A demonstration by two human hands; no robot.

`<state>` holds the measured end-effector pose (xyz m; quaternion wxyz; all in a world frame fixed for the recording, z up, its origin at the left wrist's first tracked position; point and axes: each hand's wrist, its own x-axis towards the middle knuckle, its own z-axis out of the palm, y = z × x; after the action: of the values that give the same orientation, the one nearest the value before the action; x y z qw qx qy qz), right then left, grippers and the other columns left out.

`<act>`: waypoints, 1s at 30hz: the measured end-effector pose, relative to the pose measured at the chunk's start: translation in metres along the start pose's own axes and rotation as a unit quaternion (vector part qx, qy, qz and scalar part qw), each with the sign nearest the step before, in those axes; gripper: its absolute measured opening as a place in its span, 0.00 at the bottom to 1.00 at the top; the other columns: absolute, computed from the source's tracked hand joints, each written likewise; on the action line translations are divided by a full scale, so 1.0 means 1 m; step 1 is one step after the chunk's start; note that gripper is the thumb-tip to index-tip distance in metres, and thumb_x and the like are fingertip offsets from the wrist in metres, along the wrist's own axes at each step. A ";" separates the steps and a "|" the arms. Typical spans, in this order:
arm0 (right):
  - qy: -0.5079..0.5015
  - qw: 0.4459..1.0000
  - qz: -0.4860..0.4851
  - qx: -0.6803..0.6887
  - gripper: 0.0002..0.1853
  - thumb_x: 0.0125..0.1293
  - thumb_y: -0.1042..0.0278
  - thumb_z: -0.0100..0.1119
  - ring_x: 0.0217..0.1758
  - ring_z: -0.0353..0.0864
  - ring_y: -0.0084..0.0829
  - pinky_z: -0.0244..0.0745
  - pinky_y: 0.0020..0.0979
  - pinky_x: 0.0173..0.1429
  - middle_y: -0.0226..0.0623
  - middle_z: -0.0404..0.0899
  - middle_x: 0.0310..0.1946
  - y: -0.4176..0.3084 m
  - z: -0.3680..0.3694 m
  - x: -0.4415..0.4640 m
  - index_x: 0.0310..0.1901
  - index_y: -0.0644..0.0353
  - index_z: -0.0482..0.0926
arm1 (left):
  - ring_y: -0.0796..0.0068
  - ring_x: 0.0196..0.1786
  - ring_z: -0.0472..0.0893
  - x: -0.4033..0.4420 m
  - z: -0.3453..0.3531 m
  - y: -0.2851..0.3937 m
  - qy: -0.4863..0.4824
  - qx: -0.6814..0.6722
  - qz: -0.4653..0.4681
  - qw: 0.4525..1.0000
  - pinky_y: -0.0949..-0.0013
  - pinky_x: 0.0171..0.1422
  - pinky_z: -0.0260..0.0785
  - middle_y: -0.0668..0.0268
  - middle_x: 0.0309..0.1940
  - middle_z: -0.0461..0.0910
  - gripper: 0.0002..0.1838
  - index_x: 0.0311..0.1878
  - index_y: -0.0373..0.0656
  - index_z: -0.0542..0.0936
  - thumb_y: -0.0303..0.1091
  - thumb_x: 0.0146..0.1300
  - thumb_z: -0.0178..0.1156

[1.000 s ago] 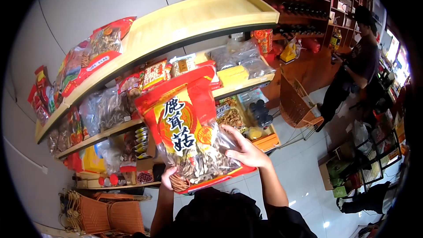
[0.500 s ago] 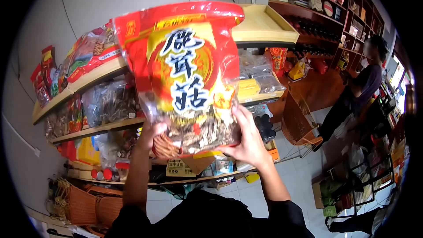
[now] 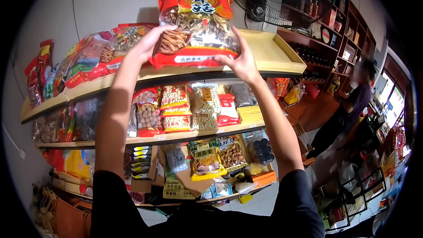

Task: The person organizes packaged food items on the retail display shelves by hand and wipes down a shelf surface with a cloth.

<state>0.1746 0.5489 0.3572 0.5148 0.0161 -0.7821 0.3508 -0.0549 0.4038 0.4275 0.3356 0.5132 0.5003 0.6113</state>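
A red plastic bag of dried mushrooms (image 3: pixel 200 26) is upright at the top wooden shelf (image 3: pixel 264 64); I cannot tell whether its bottom touches the boards. My left hand (image 3: pixel 147 46) grips its left side, thumb across the front. On the right side, my right hand (image 3: pixel 243 64) has its fingers along the edge and the thumb near the lower corner. Just left of the held bag, a similar mushroom bag (image 3: pixel 128 42) leans on the same shelf among other red packets (image 3: pixel 88 57).
On the middle shelf stand bags of nuts or beans (image 3: pixel 175 105) and a red-white packet (image 3: pixel 228 110). Below are a yellow packet (image 3: pixel 207 163) and an orange box (image 3: pixel 263 178). A black fan (image 3: pixel 282 0) hangs at upper right. A person (image 3: pixel 348 105) stands farther right.
Both hands have carried the mushroom bag forward, away from me, to the top shelf. My arms are now stretched out, and the lower shelves, previously covered by the bag, show.
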 end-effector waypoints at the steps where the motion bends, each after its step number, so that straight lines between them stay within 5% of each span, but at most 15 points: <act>1: -0.006 1.000 0.011 -0.002 0.54 0.47 0.65 0.77 0.57 0.74 0.33 0.70 0.32 0.62 0.51 0.71 0.57 0.006 0.002 0.013 0.69 0.69 0.49 | 0.72 0.40 0.83 0.016 -0.018 0.000 -0.027 -0.016 -0.009 0.999 0.70 0.47 0.78 0.59 0.40 0.82 0.19 0.48 0.36 0.76 0.43 0.63 0.56; 4: -0.005 0.999 -0.020 -0.042 0.52 0.50 0.65 0.74 0.53 0.76 0.36 0.76 0.34 0.58 0.55 0.71 0.55 0.034 0.010 0.042 0.70 0.68 0.48 | 0.72 0.41 0.82 0.042 -0.037 0.005 -0.053 -0.040 -0.031 0.997 0.68 0.47 0.78 0.60 0.41 0.82 0.18 0.49 0.37 0.75 0.42 0.66 0.52; 6: -0.047 0.991 0.127 0.023 0.51 0.52 0.65 0.73 0.44 0.81 0.34 0.83 0.34 0.44 0.57 0.73 0.51 0.034 0.015 0.055 0.69 0.69 0.47 | 0.73 0.41 0.82 0.052 -0.040 0.009 0.012 0.031 -0.059 0.998 0.69 0.47 0.78 0.60 0.41 0.82 0.17 0.50 0.38 0.75 0.41 0.67 0.49; 7: -0.047 0.993 0.106 0.033 0.50 0.53 0.66 0.72 0.36 0.82 0.31 0.84 0.31 0.33 0.58 0.73 0.49 0.039 0.020 0.060 0.69 0.69 0.46 | 0.75 0.40 0.82 0.057 -0.043 0.006 0.018 0.062 -0.058 0.996 0.69 0.45 0.78 0.61 0.41 0.82 0.18 0.50 0.39 0.75 0.43 0.68 0.47; 12: -0.072 0.984 0.163 0.009 0.49 0.54 0.67 0.71 0.30 0.82 0.29 0.84 0.29 0.31 0.52 0.78 0.42 0.060 0.039 0.067 0.69 0.68 0.47 | 0.79 0.36 0.82 0.073 -0.070 -0.023 0.041 0.060 -0.095 0.993 0.72 0.41 0.77 0.64 0.37 0.82 0.17 0.46 0.42 0.77 0.44 0.68 0.45; 15: -0.068 0.983 0.162 -0.053 0.47 0.55 0.68 0.70 0.29 0.81 0.27 0.82 0.29 0.30 0.48 0.79 0.40 0.063 0.054 0.070 0.70 0.63 0.48 | 0.80 0.36 0.81 0.079 -0.086 -0.039 0.046 0.120 -0.026 0.991 0.75 0.44 0.74 0.66 0.34 0.83 0.18 0.45 0.42 0.78 0.46 0.67 0.47; 16: -0.087 0.979 0.173 -0.061 0.46 0.56 0.68 0.69 0.31 0.82 0.27 0.82 0.29 0.30 0.48 0.79 0.41 0.064 0.059 0.072 0.70 0.61 0.48 | 0.74 0.45 0.78 0.078 -0.088 -0.039 0.053 0.172 0.004 0.984 0.70 0.51 0.70 0.61 0.43 0.79 0.20 0.51 0.39 0.73 0.46 0.67 0.47; 18: -0.084 0.990 0.086 -0.073 0.45 0.56 0.68 0.70 0.37 0.82 0.28 0.82 0.29 0.31 0.49 0.77 0.46 0.081 0.066 0.079 0.69 0.61 0.49 | 0.62 0.64 0.70 0.074 -0.092 -0.045 0.073 0.278 0.062 0.956 0.61 0.66 0.62 0.50 0.59 0.71 0.31 0.65 0.33 0.64 0.46 0.65 0.49; 20: -0.099 0.987 0.097 -0.077 0.45 0.55 0.67 0.70 0.39 0.82 0.29 0.82 0.28 0.32 0.49 0.75 0.49 0.077 0.072 0.082 0.69 0.61 0.50 | 0.55 0.75 0.49 0.063 -0.070 -0.051 0.226 0.482 0.102 0.841 0.57 0.77 0.41 0.46 0.72 0.47 0.37 0.71 0.32 0.48 0.40 0.65 0.50; 25: -0.138 0.983 0.016 -0.118 0.45 0.54 0.61 0.71 0.45 0.81 0.32 0.81 0.29 0.39 0.50 0.70 0.56 0.103 0.068 0.086 0.68 0.59 0.52 | 0.54 0.74 0.51 0.066 -0.036 -0.053 0.199 0.589 0.294 0.726 0.54 0.77 0.44 0.53 0.72 0.53 0.30 0.69 0.41 0.59 0.44 0.69 0.47; 28: -0.126 0.940 -0.127 -0.291 0.47 0.54 0.59 0.72 0.34 0.81 0.26 0.78 0.27 0.36 0.47 0.76 0.47 0.094 0.060 0.085 0.68 0.58 0.51 | 0.53 0.72 0.55 0.074 -0.022 -0.062 0.182 0.625 0.293 0.700 0.53 0.75 0.46 0.53 0.69 0.57 0.28 0.67 0.43 0.63 0.48 0.69 0.45; 30: -0.189 0.945 0.222 -0.145 0.48 0.53 0.54 0.73 0.31 0.78 0.24 0.76 0.26 0.34 0.47 0.75 0.47 0.058 0.058 0.079 0.69 0.57 0.52 | 0.53 0.71 0.58 0.087 -0.026 -0.080 0.197 0.638 0.301 0.681 0.53 0.74 0.48 0.52 0.67 0.61 0.28 0.66 0.46 0.66 0.51 0.69 0.43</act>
<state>0.0688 0.5863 0.3775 0.2631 -0.1664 -0.8914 0.3295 -0.1097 0.4992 0.3767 -0.3811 0.5940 0.6422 0.2992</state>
